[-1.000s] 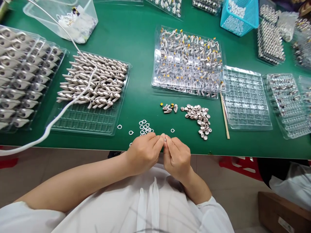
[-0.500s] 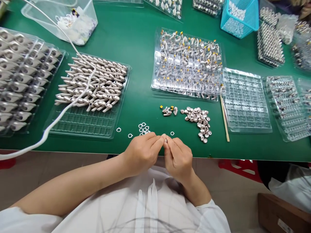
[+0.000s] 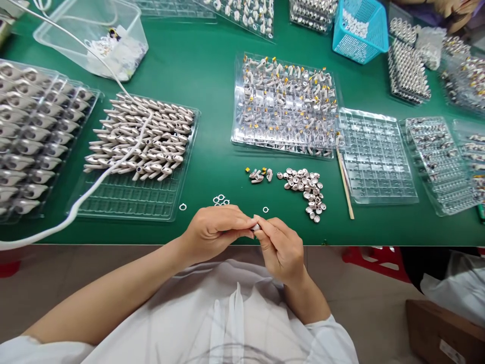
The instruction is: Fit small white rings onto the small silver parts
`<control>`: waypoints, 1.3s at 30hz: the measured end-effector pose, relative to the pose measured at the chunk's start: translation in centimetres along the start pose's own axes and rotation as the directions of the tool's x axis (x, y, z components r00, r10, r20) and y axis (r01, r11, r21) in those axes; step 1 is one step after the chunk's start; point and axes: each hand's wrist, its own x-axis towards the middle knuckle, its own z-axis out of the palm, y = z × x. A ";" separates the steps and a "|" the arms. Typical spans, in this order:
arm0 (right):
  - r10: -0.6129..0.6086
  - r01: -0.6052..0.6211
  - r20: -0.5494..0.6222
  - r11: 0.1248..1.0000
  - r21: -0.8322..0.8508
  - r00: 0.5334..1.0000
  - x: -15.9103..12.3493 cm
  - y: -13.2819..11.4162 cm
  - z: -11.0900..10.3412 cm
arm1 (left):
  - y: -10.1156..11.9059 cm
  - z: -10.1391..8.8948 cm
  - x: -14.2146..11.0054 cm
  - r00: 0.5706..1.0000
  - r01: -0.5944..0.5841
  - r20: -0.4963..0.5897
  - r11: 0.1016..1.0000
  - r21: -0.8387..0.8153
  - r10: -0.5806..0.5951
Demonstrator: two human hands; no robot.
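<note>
My left hand [image 3: 216, 231] and my right hand [image 3: 281, 248] meet at the near edge of the green table [image 3: 212, 65], fingertips pinched together on a small pale part [image 3: 256, 227] that mostly stays hidden. Just beyond my left hand lie several small white rings [image 3: 221, 200], with single rings [image 3: 182, 207] to either side. Further right sits a heap of small silver caps [image 3: 307, 189] and a few pale pieces with yellow tips [image 3: 258, 175].
A clear tray with pale elongated shells [image 3: 140, 139] lies at left, crossed by a white cable [image 3: 91, 183]. More trays hold parts [image 3: 286, 103], one is bare [image 3: 375, 156]. A wooden stick [image 3: 344, 183], a blue basket [image 3: 356, 28] and a clear tub [image 3: 91, 35] stand around.
Both hands have shifted slightly toward me and the left fingers have flattened over the part. The view has tipped a little, so the table's contents sit lower in the picture.
</note>
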 end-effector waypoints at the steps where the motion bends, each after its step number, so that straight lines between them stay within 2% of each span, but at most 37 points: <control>1: 0.017 -0.018 0.004 1.000 0.023 1.000 0.0 -0.1 0.0 | 0.0 0.1 0.0 1.000 -0.026 0.007 1.000 0.017 0.026; 6: 0.107 -0.109 0.023 0.986 0.127 0.994 0.5 -0.5 -0.4 | 0.0 0.1 -0.4 0.996 -0.085 0.041 0.988 0.131 0.081; 10: 0.161 -0.175 0.084 0.961 0.212 0.983 0.6 -0.1 -0.7 | 0.0 0.1 -0.5 0.994 -0.099 0.055 0.984 0.149 0.092; 13: 0.168 -0.190 0.122 0.960 0.206 0.978 0.5 0.2 -0.8 | 0.0 0.0 -0.5 0.994 -0.105 0.053 0.983 0.152 0.098; 19: 0.099 -0.129 0.166 0.975 0.179 0.981 0.5 0.2 -0.7 | 0.2 0.1 -0.5 0.988 -0.146 0.088 0.962 0.229 0.129; 25: 0.083 -0.107 0.171 0.985 0.133 0.982 0.7 -0.1 -0.8 | 0.2 0.3 -1.4 0.962 -0.271 0.151 0.858 0.436 0.228; 33: 0.051 -0.061 0.127 0.995 0.073 0.991 0.3 -0.2 -0.4 | 0.7 0.6 -1.7 0.957 -0.290 0.160 0.767 0.573 0.243; 39: 0.020 -0.014 0.131 0.999 -0.047 0.991 0.6 -0.9 -0.3 | 1.2 1.1 -1.2 0.952 -0.307 0.193 0.716 0.627 0.239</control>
